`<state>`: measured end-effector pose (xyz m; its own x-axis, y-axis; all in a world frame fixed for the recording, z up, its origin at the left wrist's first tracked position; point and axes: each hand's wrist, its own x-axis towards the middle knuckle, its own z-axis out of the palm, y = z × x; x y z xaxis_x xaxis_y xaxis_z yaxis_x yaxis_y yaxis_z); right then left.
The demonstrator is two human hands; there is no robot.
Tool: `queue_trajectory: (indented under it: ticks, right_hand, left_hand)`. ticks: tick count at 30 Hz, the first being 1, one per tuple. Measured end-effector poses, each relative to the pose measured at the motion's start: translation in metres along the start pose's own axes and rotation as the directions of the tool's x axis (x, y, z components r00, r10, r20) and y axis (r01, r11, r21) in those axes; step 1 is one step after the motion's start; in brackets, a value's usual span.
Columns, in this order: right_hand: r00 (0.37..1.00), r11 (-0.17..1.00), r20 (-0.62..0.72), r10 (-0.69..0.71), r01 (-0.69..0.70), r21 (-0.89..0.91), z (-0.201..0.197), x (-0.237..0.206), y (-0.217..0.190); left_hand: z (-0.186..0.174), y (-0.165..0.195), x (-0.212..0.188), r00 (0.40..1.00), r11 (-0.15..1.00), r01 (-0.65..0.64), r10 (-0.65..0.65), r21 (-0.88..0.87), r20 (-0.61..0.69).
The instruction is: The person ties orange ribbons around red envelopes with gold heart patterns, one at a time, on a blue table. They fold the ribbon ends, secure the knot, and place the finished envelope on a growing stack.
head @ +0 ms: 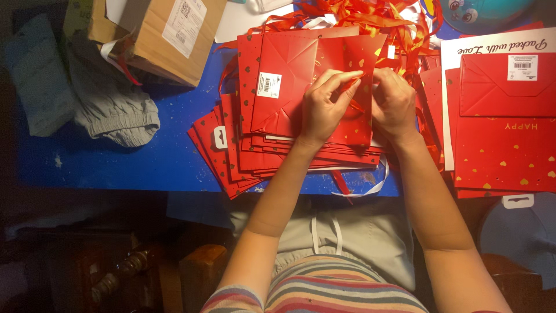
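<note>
At the centre of the frame, a flattened red gift bag (301, 75) is lying atop a stack of gift bags (243, 156). The left hand (324, 107) and right hand (394, 101) are both pinching a red ribbon (354, 105) on it, fingers closed.

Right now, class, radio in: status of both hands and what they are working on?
Left hand and right hand pinching a red ribbon on the top red gift bag. Bag flat on stack. Ribbon tangle behind.

Cardboard box (168, 35) cut off at top edge; second bag stack (504, 150) cut off right; ribbon end hidden under both hands.
</note>
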<state>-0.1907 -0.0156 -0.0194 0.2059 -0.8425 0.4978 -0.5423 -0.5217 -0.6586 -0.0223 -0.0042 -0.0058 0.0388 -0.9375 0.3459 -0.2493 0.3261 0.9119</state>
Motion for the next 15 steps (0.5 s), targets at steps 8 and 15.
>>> queue_trajectory:
  ticks: [8,15]
  right_hand:
    - [0.975,0.884,0.107,0.194,-0.221,0.411,-0.002,-0.001,0.007]
    - [0.984,0.954,0.058,0.171,-0.180,0.241,-0.004,-0.004,0.013]
  left_hand:
    - [-0.002,0.006,0.001,0.980,0.980,-0.197,0.197,0.029,0.018]
    - [-0.005,0.004,0.002,0.974,0.976,-0.215,0.212,0.026,0.081]
